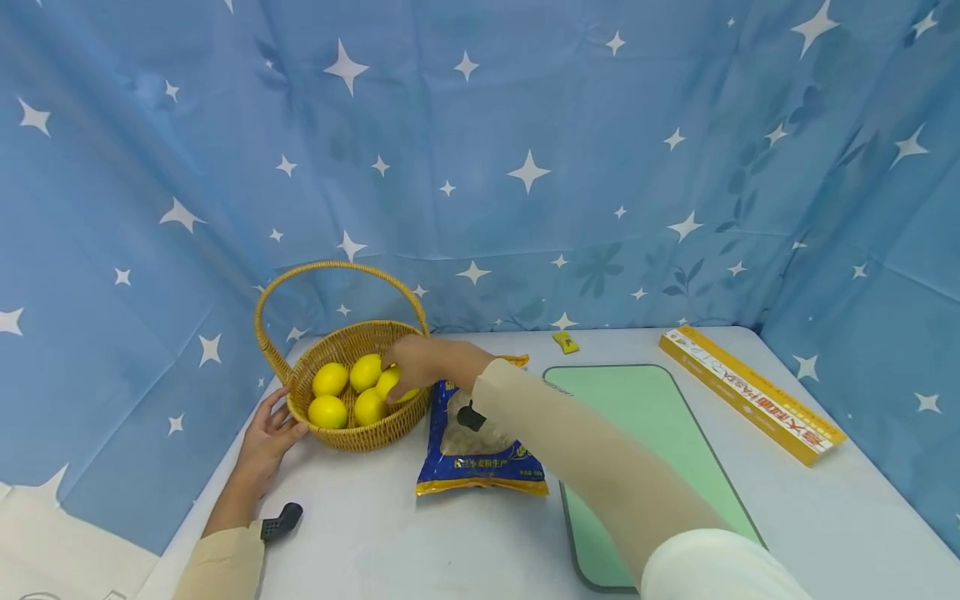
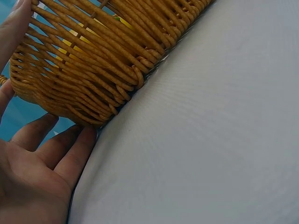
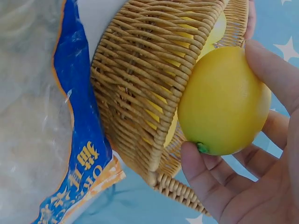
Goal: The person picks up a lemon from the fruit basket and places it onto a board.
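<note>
A round wicker basket (image 1: 371,439) with a tall arched handle holds several yellow lemons (image 1: 330,379). My left hand (image 1: 266,437) is at its left side, with extended fingertips (image 2: 86,135) touching the woven wall low down and the thumb lying along it. My right hand (image 1: 416,362) reaches over the basket's right side. It grips a lemon (image 3: 224,100) with a green tip between thumb and fingers, right at the rim. In the head view the hand partly covers this lemon.
Beside the basket lies a blue bag of pale contents (image 1: 480,471), partly under my right forearm. Further right are a green cutting board (image 1: 622,392) and a long yellow pasta box (image 1: 750,392). A small yellow packet (image 1: 566,342) lies at the back, before a blue starry curtain (image 1: 525,217).
</note>
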### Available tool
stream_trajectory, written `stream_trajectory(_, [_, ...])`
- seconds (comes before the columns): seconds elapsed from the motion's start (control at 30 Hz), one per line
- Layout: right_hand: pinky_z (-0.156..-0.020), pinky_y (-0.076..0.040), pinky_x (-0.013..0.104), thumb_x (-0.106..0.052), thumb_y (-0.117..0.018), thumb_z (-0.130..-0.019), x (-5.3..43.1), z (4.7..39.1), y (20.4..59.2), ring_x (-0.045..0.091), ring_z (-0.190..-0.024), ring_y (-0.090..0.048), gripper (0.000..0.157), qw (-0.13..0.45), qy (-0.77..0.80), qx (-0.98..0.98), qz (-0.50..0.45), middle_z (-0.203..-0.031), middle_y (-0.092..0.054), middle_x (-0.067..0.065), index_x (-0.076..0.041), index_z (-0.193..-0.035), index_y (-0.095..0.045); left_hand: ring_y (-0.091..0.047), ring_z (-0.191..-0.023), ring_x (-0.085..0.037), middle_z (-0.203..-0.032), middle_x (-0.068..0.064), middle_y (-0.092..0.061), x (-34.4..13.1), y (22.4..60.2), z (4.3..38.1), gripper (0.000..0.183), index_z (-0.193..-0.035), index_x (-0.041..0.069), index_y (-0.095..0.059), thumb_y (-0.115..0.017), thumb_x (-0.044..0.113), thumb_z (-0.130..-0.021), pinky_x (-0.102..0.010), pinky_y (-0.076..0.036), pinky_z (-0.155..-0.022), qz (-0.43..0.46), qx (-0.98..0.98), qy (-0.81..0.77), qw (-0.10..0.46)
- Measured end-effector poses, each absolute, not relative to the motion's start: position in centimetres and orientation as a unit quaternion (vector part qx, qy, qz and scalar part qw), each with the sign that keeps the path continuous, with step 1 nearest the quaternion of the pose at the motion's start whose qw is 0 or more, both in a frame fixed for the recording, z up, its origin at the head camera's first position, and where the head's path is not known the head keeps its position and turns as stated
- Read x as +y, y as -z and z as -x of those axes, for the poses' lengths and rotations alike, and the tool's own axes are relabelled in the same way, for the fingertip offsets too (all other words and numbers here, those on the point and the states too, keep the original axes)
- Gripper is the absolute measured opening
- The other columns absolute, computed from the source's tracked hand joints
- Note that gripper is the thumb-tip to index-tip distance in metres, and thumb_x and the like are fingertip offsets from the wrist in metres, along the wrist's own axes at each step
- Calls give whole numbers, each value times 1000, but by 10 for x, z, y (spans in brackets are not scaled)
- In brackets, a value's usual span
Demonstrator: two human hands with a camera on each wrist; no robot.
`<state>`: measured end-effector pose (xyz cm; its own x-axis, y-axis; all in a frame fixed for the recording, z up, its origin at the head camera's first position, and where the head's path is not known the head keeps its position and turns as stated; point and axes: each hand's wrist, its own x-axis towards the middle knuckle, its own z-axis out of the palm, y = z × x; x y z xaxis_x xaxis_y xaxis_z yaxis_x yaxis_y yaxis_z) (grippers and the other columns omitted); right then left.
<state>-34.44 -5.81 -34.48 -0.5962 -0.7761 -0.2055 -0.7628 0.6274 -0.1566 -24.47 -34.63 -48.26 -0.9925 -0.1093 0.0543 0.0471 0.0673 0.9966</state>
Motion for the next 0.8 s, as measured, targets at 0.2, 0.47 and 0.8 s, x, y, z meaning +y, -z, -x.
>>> stream_trajectory(0.2, [-107, -36, 34, -54, -71, -83, -48, 343, 340, 18, -133, -42, 67, 118, 32, 894, 430, -142, -50, -4, -21, -139, -56, -32, -140, -31, -158, -22, -17, -347, 483, 244, 80, -155, 26, -22, -69, 11, -92, -13, -45, -88, -12, -729, 682, 58])
stream_trajectory(0.47, [-106, -37, 34, -55, -69, -85, -32, 339, 336, 20, -131, -43, 66, 104, 17, 892, 440, -141, -51, -1, -19, -138, -56, -43, -131, -16, -157, -23, -18, -345, 486, 246, 78, -154, 25, -24, -68, 11, -92, -13, -45, -88, -6, -728, 683, 62])
stream_trajectory(0.8, [-105, -38, 35, -54, -68, -86, -8, 334, 338, 22, -130, -44, 63, 96, 29, 892, 440, -142, -49, 3, -19, -138, -56, -34, -139, -29, -157, -24, -17, -346, 485, 244, 79, -155, 23, -21, -68, 9, -93, -12, -45, -87, 0, -732, 679, 66])
